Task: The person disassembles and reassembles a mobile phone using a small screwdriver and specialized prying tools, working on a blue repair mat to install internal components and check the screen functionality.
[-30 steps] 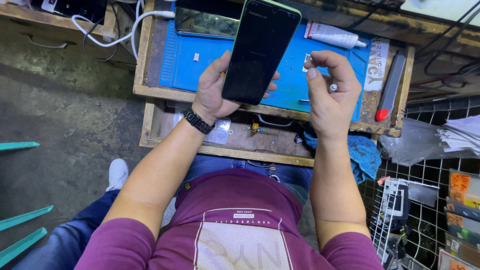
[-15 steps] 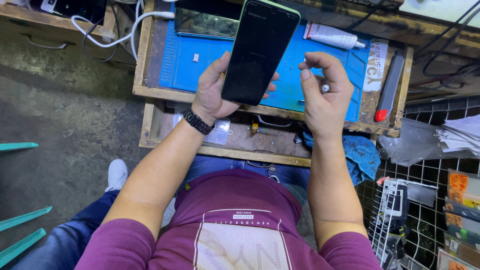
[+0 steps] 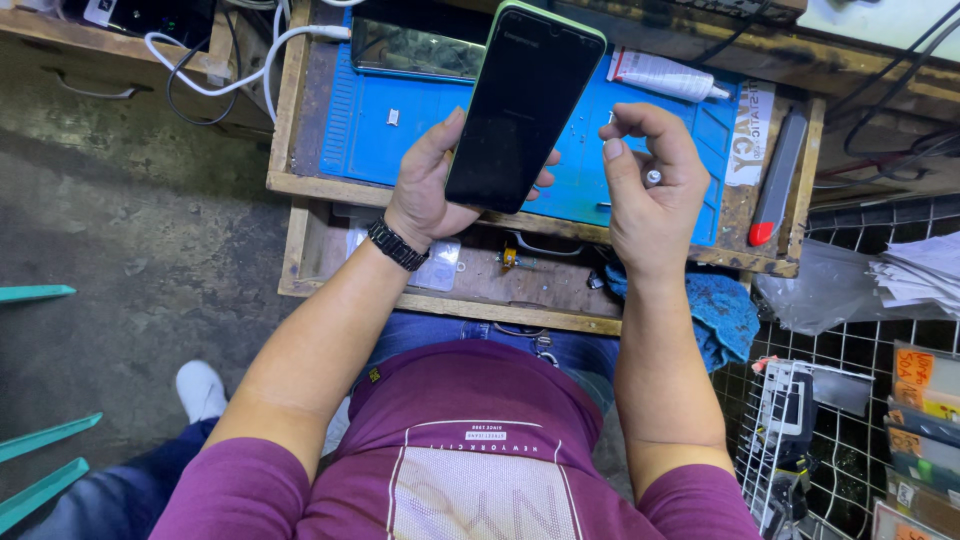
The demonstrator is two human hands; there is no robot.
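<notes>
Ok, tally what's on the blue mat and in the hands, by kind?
Phones: 2, the green-edged phone in the left hand and a dark phone lying at the blue mat top edge.
Glue tubes: 1, white tube.
Small metal parts: 1, metal piece in the right hand.
Total: 4.

Phone (image 3: 522, 105) is covering part of the blue mat (image 3: 400, 130) & most left hand (image 3: 425, 190) fingers. Small silver bit in right hand (image 3: 650, 185) is showing too tiny to tell what. Second phone (image 3: 415, 45) is getting cut by top edge.
</notes>
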